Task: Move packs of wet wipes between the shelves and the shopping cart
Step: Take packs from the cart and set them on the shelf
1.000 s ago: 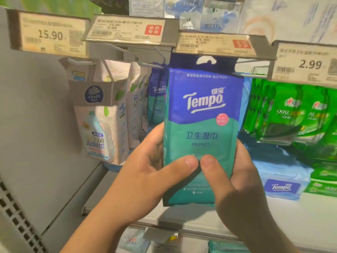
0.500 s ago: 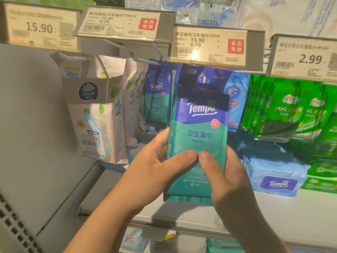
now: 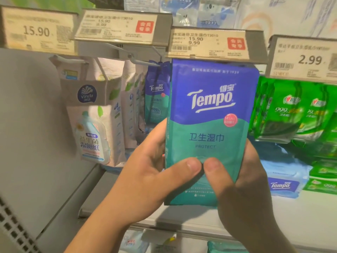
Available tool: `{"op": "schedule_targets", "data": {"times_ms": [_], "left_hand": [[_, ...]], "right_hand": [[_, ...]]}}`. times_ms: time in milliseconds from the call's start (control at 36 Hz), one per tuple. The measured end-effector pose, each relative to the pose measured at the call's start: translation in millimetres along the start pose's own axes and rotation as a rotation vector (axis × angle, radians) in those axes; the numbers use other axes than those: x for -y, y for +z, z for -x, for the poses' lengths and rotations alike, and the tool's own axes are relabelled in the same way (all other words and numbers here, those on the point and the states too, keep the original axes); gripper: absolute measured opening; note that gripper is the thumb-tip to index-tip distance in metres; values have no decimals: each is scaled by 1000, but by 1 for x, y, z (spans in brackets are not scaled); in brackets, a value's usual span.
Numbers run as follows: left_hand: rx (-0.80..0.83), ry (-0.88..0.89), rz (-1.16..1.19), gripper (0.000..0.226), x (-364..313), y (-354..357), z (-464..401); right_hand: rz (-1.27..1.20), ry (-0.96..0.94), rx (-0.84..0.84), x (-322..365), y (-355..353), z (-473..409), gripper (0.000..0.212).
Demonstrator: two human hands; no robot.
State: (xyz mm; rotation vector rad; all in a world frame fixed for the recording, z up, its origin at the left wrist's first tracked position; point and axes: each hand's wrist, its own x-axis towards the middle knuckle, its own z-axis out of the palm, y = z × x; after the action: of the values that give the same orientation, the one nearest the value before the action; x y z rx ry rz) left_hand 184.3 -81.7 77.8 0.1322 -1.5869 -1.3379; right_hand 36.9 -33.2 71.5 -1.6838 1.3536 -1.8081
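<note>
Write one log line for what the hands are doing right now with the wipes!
left hand: grips Tempo pack | right hand: grips same pack | pack: upright, below price tag | green packs: hanging to the right

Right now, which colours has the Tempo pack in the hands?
Blue on top, teal green below, in the head view: Tempo pack.
</note>
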Motion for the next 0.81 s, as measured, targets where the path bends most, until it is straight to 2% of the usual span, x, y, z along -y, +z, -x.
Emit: {"op": "schedule_targets", "data": {"times_ms": [139, 278, 472, 639, 806], "left_hand": [[-9, -5, 7, 47, -1, 2, 1], [-76, -106, -32, 41, 3, -1, -8], [-102, -187, -58, 36, 16, -7, -16], [-119, -199, -57, 37, 34, -16, -7], [-315, -296, -211, 37, 55, -25, 5]], "right_hand": [[-21, -34, -15, -1, 1, 3, 37], [-131, 55, 35, -6, 1, -8, 29], [-306, 277, 36, -27, 8, -18, 37], [-313, 319, 57, -47, 12, -13, 35], [-270, 419, 53, -70, 16, -12, 45]]}}
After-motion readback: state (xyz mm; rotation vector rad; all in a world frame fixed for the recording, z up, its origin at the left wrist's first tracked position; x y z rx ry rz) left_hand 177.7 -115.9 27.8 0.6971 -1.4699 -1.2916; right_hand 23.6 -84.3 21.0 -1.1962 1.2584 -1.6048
